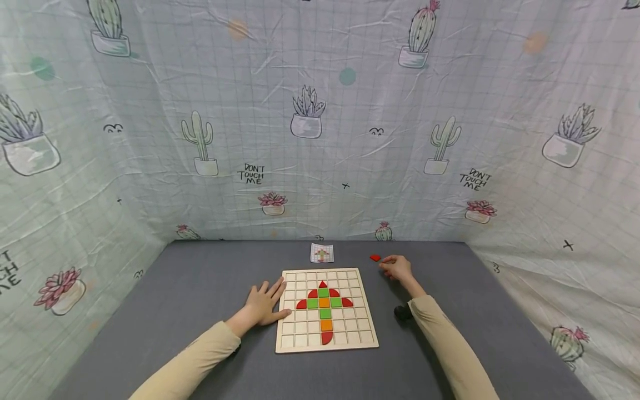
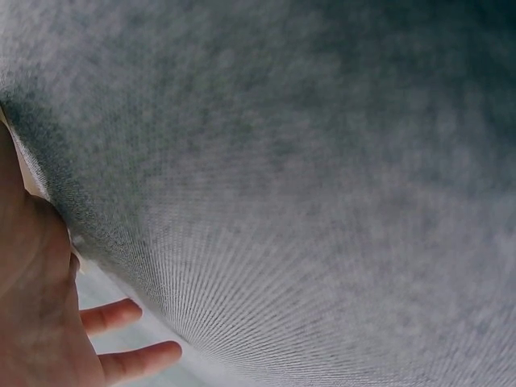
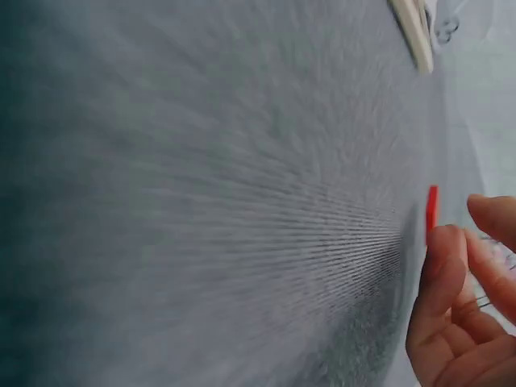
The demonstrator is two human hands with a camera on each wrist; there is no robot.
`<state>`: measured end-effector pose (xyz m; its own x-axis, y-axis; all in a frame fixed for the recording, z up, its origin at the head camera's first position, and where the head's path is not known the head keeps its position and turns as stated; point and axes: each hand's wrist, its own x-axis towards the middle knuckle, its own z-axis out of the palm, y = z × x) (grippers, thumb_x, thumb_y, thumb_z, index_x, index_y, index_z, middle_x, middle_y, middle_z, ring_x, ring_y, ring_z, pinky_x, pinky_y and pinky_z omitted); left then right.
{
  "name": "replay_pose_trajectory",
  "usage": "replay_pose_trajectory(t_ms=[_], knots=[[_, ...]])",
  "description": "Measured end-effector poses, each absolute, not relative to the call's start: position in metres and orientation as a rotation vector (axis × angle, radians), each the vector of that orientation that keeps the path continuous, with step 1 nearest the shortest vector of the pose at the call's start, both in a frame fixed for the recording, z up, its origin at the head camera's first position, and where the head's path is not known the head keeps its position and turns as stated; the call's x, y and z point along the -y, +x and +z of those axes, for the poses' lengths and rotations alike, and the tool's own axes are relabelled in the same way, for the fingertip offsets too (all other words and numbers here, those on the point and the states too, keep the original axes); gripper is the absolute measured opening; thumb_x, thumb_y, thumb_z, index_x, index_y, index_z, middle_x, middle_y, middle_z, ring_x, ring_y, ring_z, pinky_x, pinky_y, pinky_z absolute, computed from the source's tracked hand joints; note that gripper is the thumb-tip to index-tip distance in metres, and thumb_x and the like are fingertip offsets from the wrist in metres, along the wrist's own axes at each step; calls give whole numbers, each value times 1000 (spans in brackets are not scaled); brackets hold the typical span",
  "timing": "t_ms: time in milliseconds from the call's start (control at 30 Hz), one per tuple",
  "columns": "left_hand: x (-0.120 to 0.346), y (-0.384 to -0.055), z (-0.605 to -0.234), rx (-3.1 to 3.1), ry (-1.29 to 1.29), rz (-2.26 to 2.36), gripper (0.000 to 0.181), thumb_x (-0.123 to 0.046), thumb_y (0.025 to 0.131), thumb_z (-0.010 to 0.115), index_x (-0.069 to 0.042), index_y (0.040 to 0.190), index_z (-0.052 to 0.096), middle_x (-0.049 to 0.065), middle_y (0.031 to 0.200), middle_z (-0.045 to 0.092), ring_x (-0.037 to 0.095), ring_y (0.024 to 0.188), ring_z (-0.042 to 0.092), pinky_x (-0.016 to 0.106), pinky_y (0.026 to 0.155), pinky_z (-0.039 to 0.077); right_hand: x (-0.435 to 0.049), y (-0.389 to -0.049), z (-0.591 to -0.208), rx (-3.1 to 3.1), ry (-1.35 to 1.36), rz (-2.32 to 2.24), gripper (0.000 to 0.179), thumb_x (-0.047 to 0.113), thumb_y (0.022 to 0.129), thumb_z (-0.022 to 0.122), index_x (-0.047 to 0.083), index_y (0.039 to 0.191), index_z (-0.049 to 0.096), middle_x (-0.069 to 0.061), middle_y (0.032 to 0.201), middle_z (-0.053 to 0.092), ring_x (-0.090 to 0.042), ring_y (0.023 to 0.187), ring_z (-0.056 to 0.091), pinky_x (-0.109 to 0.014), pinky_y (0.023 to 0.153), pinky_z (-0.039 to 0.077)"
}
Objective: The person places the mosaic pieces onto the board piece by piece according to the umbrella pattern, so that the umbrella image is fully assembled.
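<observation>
A light wooden grid board [image 1: 297, 339] lies on the dark table, bearing a plane-like figure of green squares, orange squares [image 1: 326, 325], several red rounded pieces [image 1: 327, 338] and a red triangle [image 1: 323, 284] at the top. My left hand [image 1: 262, 304] rests at the board's left edge, fingers spread, thumb tip over the rim. Beyond the board's far right corner, my right hand [image 1: 398, 269] reaches low over the table. Just left of its fingertips lies a loose red piece [image 1: 375, 258]. The right wrist view shows that red piece [image 3: 432, 211] by the thumb tip, with thumb and index finger apart.
A small printed card [image 1: 321, 253] with a similar coloured figure lies behind the board. A black device [image 1: 402, 313] sits under the right wrist. Patterned cloth [image 1: 345, 133] with cactus drawings rises behind the table and along both sides.
</observation>
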<state>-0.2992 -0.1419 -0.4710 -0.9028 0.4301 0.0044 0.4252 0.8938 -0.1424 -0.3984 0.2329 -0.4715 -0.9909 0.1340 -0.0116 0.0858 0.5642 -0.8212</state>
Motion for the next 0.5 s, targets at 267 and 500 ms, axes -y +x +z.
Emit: replay_pose_trajectory(t_ms=[267,500], knots=[[141,-301,-475,3002,-691,240,74,-61,85,39,-11,140,31,4,145,30,34,120,39,52,83,35,-233,-420,-475,2793,-211,1449,35,18,85,58,1,116,58,-11,77,67,-9,51,53,-24,46,42],[142,-301,-475,3006,-663,284,75,-63,85,36,-13,141,30,2,146,29,32,121,39,51,83,35,-234,-433,-474,2910,-151,1409,36,22,89,52,7,121,56,-16,94,66,-11,57,54,-26,51,45]])
